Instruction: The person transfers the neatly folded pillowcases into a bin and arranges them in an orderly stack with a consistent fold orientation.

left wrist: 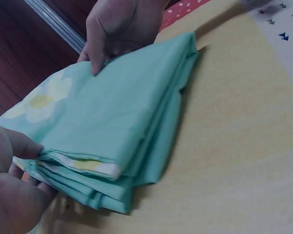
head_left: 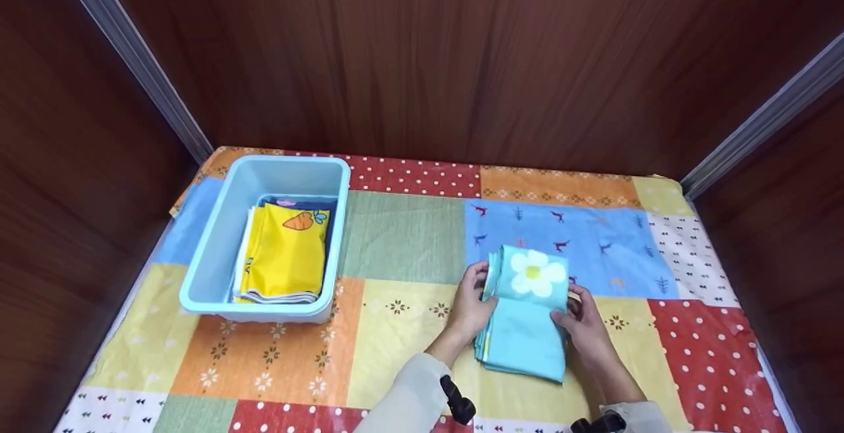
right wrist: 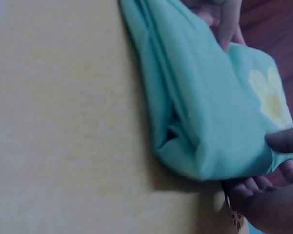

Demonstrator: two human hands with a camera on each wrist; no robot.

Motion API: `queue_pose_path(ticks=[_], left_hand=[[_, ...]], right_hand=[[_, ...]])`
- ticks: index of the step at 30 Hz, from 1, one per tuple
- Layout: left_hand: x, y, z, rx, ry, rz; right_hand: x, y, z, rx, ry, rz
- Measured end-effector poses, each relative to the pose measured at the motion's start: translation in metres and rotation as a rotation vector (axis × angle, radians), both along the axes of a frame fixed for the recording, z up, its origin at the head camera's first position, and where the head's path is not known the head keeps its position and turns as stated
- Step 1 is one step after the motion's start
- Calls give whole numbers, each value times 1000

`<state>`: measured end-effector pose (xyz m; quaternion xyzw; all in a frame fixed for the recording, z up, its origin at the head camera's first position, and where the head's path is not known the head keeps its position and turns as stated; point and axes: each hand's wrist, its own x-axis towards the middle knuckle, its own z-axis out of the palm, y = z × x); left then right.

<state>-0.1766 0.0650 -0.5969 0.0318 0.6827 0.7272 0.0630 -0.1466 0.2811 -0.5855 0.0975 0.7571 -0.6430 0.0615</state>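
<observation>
A folded turquoise cloth [head_left: 524, 337] with a white flower print lies in several layers at the right of the table. My left hand [head_left: 471, 304] grips its left edge, thumb on top and fingers below. On the opposite edge, my right hand [head_left: 587, 321] pinches the layers the same way. The left wrist view shows the stacked folds of the cloth [left wrist: 122, 107] at its near end, partly raised off the tablecloth. In the right wrist view the rounded fold of the cloth [right wrist: 210, 112] shows, with the right thumb pressing on top.
To the left stands a light blue plastic basin [head_left: 264, 163]. Inside it lies a folded yellow cloth [head_left: 283, 258] with a carrot print, over a dark blue cloth. A patchwork tablecloth [head_left: 402, 235] covers the table. Brown wood panels [head_left: 422, 57] enclose the back and sides.
</observation>
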Motion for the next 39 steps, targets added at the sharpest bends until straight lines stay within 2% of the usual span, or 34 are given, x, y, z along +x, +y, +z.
queue_pose_path(ticks=[4,10,15,22,26,39], left_hand=[[0,-1,-4,-39,5,-45],[0,-2,-12,-169,88,-135],[3,-4,-15,-254,112,-229],[5,-7,-16,-277,144,-316],[6,-8,-16,-302,143,-339],[5,-6,-16,-311,129,-331]], right_hand=[[3,1,-2,-31,58,85],[6,0,-7,67,131,192],[8,-1,-12,129,164,221],[9,-3,-18,149,155,227],[9,-4,-19,154,154,235],[8,-6,-13,128,98,211]])
